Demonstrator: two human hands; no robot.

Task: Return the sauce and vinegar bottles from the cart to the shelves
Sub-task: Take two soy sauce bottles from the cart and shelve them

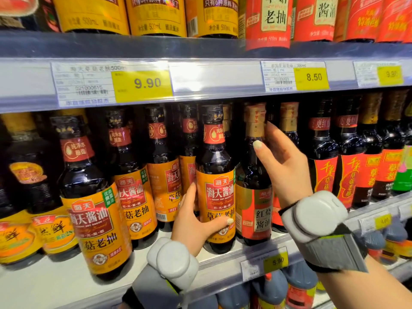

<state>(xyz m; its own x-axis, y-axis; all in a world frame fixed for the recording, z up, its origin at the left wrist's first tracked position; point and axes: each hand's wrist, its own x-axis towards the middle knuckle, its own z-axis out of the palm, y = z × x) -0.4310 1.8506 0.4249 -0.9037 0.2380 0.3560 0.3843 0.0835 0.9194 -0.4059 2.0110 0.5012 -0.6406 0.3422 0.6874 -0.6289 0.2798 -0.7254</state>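
**Two bottles being steadied on the middle shelf**

I am watching the left hand [191, 221] wrapping the lower body of the orange bottle [217, 175], with the thumb lying across the label. It is probably guiding the base into its row near the front of the shelf [66, 284]. The right hand [283, 161] is pinching the neck of the red bottle [254, 197] just beside it, likely steadying it upright. Both bottles appear to be standing on the shelf. The cart is falling outside my view. The right fingers are disappearing behind the neck, and the far price tags are blurring.
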